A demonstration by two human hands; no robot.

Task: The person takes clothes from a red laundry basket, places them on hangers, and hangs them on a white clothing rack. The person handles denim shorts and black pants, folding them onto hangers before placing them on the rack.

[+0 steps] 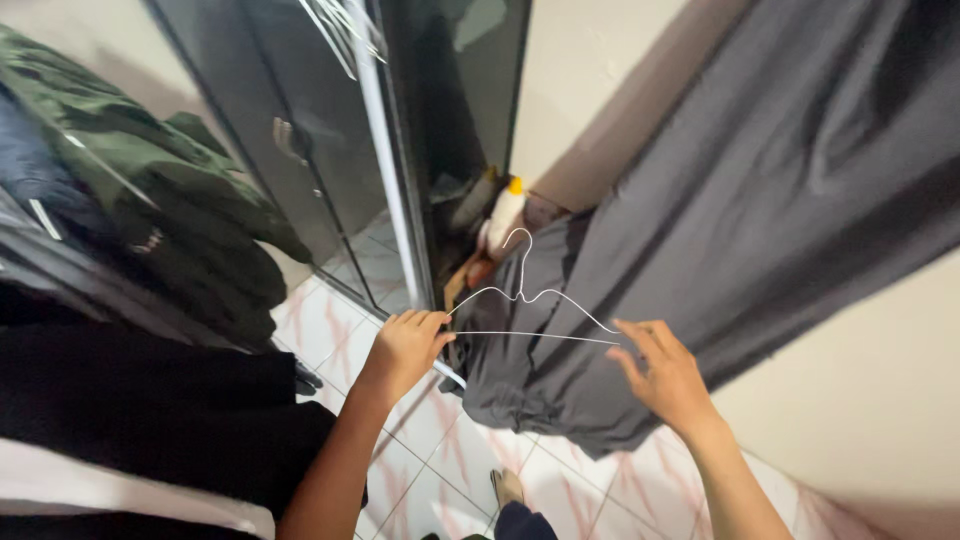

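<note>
Fingers of left hand (405, 345) pinch white wire hanger (525, 310); right hand (665, 375) open beside it.

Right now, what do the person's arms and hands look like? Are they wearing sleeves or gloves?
Both arms are bare as far as the picture shows: no sleeves reach the forearms. The left hand and the right hand wear no gloves, and no rings, watch or bracelets show. The fingers are uncovered, and no marks or bandages are visible.

Both forearms (330, 470) bare, no sleeves/rings; dark trouser leg (525, 522), slipper.
</note>
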